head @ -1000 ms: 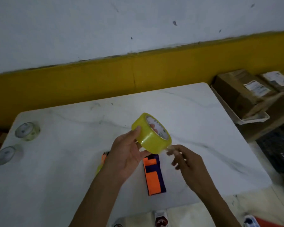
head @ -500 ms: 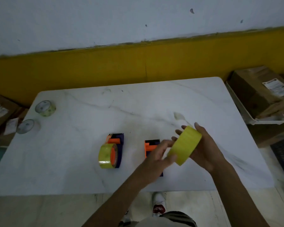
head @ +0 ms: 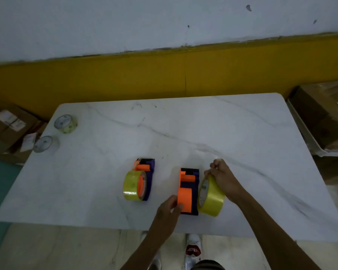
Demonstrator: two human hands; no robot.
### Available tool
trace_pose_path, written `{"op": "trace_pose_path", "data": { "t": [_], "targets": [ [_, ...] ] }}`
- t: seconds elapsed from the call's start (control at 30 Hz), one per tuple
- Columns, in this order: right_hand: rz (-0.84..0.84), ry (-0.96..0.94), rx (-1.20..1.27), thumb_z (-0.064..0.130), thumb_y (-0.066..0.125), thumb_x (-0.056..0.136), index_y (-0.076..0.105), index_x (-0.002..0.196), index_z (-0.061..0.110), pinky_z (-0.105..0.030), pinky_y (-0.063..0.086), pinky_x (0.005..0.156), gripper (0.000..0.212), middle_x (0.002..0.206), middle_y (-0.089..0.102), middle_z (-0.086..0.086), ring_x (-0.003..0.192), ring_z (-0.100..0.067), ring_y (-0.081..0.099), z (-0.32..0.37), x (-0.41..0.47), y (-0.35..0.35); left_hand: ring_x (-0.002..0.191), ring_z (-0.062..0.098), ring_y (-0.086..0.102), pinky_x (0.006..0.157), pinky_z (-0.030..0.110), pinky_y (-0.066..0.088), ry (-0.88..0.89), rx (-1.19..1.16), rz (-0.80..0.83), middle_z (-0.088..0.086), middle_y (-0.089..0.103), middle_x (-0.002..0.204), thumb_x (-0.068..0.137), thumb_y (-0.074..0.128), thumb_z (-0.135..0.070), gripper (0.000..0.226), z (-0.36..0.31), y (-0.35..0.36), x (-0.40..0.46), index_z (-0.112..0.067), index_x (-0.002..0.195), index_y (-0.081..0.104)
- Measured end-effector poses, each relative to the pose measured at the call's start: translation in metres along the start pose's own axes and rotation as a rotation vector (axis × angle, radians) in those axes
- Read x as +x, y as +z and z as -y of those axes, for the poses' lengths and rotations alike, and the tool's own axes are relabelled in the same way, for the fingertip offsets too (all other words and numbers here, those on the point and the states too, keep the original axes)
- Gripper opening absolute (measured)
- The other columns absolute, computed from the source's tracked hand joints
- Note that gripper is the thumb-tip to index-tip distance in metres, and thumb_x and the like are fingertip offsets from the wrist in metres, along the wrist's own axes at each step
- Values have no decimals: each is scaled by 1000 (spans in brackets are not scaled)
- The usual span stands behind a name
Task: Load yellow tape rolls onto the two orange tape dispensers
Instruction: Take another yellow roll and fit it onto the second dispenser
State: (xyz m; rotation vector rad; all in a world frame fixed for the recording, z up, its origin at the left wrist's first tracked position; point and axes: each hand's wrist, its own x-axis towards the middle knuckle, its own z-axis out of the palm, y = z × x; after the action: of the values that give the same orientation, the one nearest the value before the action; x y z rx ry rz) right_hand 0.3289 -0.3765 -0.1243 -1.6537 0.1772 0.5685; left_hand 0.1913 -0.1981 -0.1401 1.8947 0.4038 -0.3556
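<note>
Yellow tape roll (head: pixel 211 197), standing on edge on the white marble-patterned table (head: pixel 232 133), sits just beside the right flank of the second orange tape dispenser (head: pixel 187 191), at about 5 o'clock from the table's centre. Right hand (head: pixel 225 179) rests over the roll's far upper rim, its fingers curled closed and pinched together above the roll at roughly 12 o'clock; whether a tape end lies between them cannot be told. Left hand (head: pixel 169 210) meets the near left corner of this dispenser's orange plate, thumb and fingers narrowly parted and touching its edge at about 7 o'clock. First orange tape dispenser (head: pixel 144 176), at 9 o'clock from the second and apart from it, lies on the table with a loaded yellow roll (head: pixel 133 186) already mounted on its orange hub. Both dispensers show dark purple bodies with orange parts. At the table's far left corner, around 10 o'clock, lie two further rolls flat on the surface: a pale yellowish roll (head: pixel 65 123) and, nearer the edge, a clear roll (head: pixel 45 144). Cardboard boxes (head: pixel 324 117) stand on the floor off the right side of the table, and others at the left.
</note>
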Motion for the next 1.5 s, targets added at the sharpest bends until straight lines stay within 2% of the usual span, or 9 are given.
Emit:
{"op": "trace_pose_path", "data": {
  "t": [0.17,0.37,0.53,0.63,0.8,1.0,1.13,1.27,1.5],
  "targets": [
    [57,-155,-240,-7,27,99,33,73,17,-13,44,42,36,72,29,0,44,1,44,17,12,42,63,-7,50,63,11,39,47,-130,18,-22,61,68,94,45,-26,15,-12,4,-1,-27,82,55],
    [10,-181,-214,-7,39,88,31,73,24,-33,31,66,35,80,31,-4,74,-19,29,4,7,68,89,11,61,82,28,49,-2,-216,100,-1,66,96,88,43,-47,38,-18,2,0,-18,104,62],
    [-186,-110,-62,0,41,95,38,77,21,-27,40,67,28,88,42,-11,80,-21,44,-1,6,71,119,12,59,104,33,46,-102,-293,103,-4,66,124,78,50,-66,55,-16,11,-3,-31,118,62],
    [-118,-111,-34,20,49,97,49,87,25,-33,47,69,11,89,52,-11,77,-22,52,2,7,71,108,9,65,88,23,53,-81,-195,132,-2,68,119,77,61,-56,44,-21,18,-2,-36,115,59],
    [-56,-268,-49,-2,49,94,65,97,-8,-15,52,53,18,71,59,-10,52,0,58,32,40,35,97,12,68,79,24,59,-126,-197,54,1,69,111,67,78,-47,57,-11,20,-1,-26,113,53],
    [28,-148,-163,8,62,89,73,91,-4,-24,59,50,16,74,71,-16,53,-17,66,49,81,20,71,-5,69,63,11,53,-159,-157,123,-15,73,72,71,77,-40,29,-20,20,1,-26,93,67],
    [-76,2,-70,6,71,83,71,91,-10,-28,60,49,18,80,72,-25,50,-22,68,35,98,10,81,5,72,68,15,54,-132,-209,164,6,76,97,77,75,-20,37,-16,7,-4,-8,111,64],
    [-111,28,-238,10,79,76,69,87,-9,-11,49,40,24,67,67,-10,41,-3,63,8,95,6,88,0,69,72,11,51,-73,-221,171,-6,76,91,83,68,-12,26,-24,-4,-14,-6,108,66],
    [166,-169,-80,10,57,89,52,121,-3,-36,54,78,36,110,62,-20,96,-30,62,-20,52,18,93,6,70,78,18,53,72,-259,137,-15,76,93,87,63,-17,18,-50,-17,-19,-22,104,67]
  ]
}}
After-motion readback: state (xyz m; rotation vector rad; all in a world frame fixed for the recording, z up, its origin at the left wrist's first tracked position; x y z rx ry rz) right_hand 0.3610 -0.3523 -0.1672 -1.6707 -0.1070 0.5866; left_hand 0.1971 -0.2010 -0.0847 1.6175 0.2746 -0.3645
